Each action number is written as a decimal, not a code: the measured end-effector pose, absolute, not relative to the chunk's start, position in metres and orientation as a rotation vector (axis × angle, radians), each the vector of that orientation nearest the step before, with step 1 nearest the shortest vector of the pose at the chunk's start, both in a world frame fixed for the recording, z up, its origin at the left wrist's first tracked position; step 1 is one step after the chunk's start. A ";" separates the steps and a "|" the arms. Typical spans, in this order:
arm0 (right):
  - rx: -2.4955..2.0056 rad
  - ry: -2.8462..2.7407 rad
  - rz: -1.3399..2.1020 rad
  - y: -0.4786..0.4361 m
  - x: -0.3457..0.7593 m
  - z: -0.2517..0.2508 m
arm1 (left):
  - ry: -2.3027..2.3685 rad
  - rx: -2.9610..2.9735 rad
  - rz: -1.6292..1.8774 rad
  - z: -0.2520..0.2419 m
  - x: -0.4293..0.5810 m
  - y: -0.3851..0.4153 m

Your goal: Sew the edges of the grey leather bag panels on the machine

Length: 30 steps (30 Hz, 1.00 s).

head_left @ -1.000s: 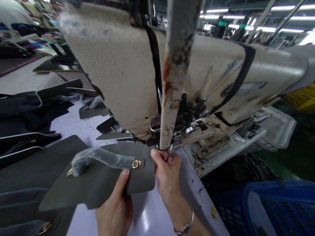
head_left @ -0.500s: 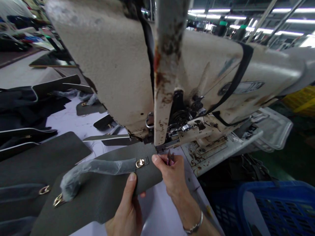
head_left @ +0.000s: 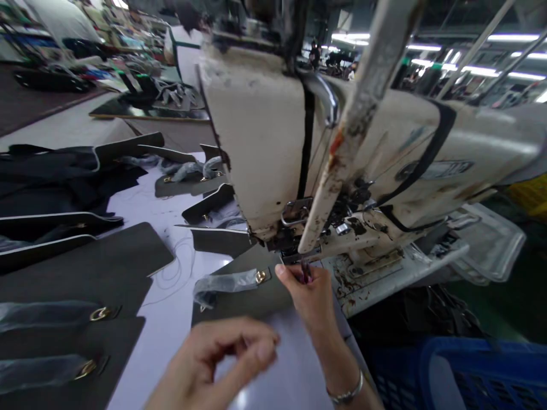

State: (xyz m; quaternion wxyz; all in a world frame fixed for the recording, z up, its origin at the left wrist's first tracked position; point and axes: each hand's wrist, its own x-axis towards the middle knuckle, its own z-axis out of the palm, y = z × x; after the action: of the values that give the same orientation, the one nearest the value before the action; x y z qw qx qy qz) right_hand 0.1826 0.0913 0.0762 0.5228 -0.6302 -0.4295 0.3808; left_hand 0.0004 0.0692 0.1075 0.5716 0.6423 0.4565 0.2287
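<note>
The grey panel (head_left: 250, 302) lies with 1 corner under the sewing machine (head_left: 265, 142), its wrapped handle (head_left: 222, 283) already on. The right hand (head_left: 311, 293) pinches a small tool (head_left: 305, 277) by the needle; the left hand (head_left: 222, 356) hovers loosely curled, holding nothing. Other panels (head_left: 85, 267) lie at left, stitched or not I cannot tell

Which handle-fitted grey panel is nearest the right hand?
The grey panel under the sewing machine, beside the right hand; the other panels lie far left.
</note>
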 end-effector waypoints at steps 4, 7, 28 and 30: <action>-1.482 -1.048 0.724 0.074 0.178 0.108 | 1.397 2.372 0.893 0.112 -0.016 0.162; -1.230 -0.926 1.170 0.064 0.155 0.125 | 1.474 2.788 0.508 0.101 -0.015 0.216; -0.495 0.221 1.816 0.129 0.098 0.113 | 1.614 2.938 0.777 0.090 -0.034 0.190; -0.489 0.226 1.786 0.130 0.098 0.113 | 1.645 2.943 0.779 0.092 -0.036 0.190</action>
State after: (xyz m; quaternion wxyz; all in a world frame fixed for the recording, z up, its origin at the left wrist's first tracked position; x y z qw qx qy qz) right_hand 0.0982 0.1303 0.1128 0.5954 -0.2107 0.0973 0.7692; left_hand -0.0363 0.1897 0.0921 -0.1589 0.8397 0.4694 0.2223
